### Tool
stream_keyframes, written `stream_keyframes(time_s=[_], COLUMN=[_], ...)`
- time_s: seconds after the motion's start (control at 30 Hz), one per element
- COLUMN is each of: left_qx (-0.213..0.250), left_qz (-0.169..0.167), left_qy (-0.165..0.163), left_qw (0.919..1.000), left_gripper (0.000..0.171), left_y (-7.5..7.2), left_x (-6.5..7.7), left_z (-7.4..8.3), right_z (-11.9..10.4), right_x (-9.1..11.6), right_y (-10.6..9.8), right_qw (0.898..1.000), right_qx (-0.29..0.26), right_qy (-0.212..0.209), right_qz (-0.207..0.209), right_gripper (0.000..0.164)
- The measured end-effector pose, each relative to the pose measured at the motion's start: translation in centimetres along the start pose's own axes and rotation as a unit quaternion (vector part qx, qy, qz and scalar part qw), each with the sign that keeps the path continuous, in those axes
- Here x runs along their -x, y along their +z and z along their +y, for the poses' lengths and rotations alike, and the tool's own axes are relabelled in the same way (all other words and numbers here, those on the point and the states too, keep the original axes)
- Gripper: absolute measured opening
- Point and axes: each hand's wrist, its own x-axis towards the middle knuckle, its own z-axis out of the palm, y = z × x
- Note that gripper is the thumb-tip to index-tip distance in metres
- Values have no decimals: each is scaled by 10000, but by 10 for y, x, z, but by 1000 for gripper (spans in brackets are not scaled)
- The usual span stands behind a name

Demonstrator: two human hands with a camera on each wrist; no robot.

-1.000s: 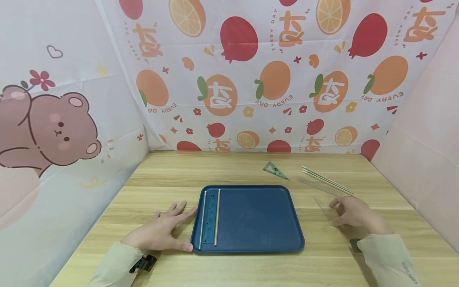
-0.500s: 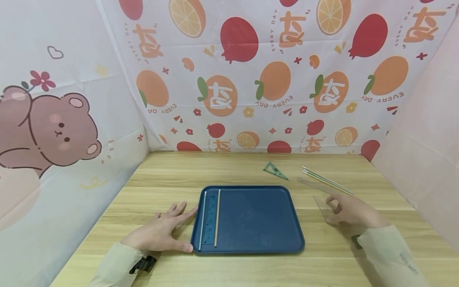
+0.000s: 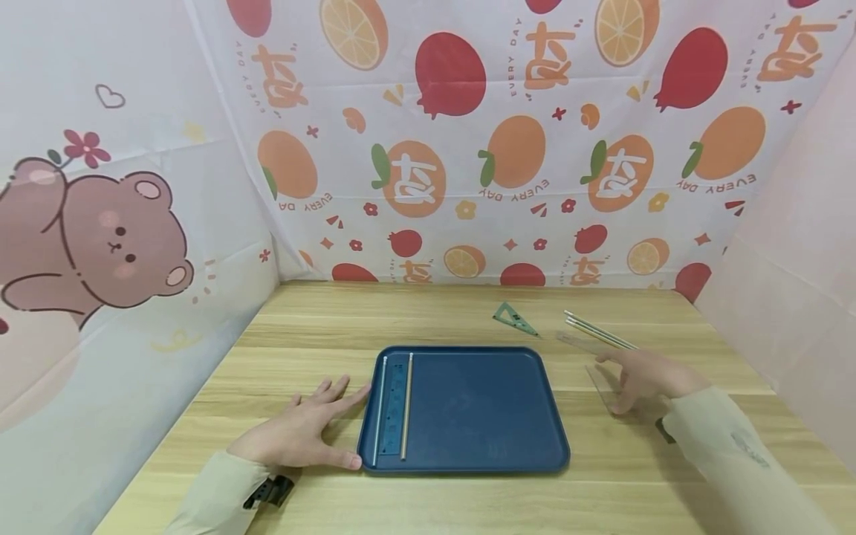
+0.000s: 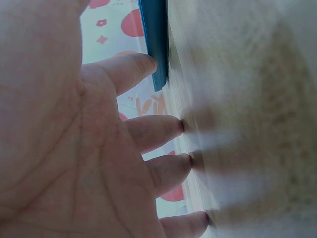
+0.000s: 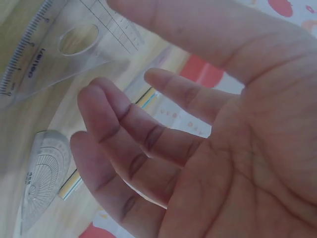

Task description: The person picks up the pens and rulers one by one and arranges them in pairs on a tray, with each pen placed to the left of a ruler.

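Observation:
My left hand (image 3: 310, 427) lies with fingers spread beside the blue tray (image 3: 481, 416), its thumb and index fingertip at the tray's left edge. In the left wrist view its fingertips (image 4: 181, 126) rest on the table. Inside the tray's left side lie a bluish pencil (image 3: 379, 416), a translucent ruler (image 3: 391, 412) and a gold-toned pencil (image 3: 406, 409). My right hand (image 3: 652, 379) hovers right of the tray, fingers loosely bent and holding nothing. Under its thumb side lies a clear set square (image 5: 59, 54); a clear protractor (image 5: 47, 173) shows beyond the fingertips.
Behind the tray lies a green set square (image 3: 513, 319). Several pencils (image 3: 595, 327) and a clear ruler (image 3: 578, 342) lie at the back right, partly covered by my right hand. Patterned cloth walls (image 3: 468, 245) enclose the wooden table (image 3: 348, 312).
My right hand has moved leftward and slightly away from me, over the clear set square and the pencils' near ends. The left hand and the tray have stayed put.

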Motion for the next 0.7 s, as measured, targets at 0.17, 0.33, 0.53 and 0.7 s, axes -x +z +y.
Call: stream_keyframes(time_s=[0.17, 0.33, 0.53, 0.7], left_qx=[-24, -96, -98, -41], left_qz=[23, 53, 45, 39], left_qy=[30, 122, 102, 21], left_qw=[10000, 9999, 9999, 10000], left_gripper=[113, 112, 112, 113], left_y=[0, 1, 0, 2], left_x=[0, 0, -2, -3], left_z=[1, 1, -1, -3], right_z=[-7, -11, -16, -16], right_x=[-5, -9, -11, -13], right_y=[-2, -2, -1, -1], right_qw=[9995, 9991, 9989, 9978], right_qx=[-208, -111, 14, -49], right_qy=[149, 312, 388, 546], right_qz=[-210, -262, -260, -363], right_gripper=[102, 109, 110, 104])
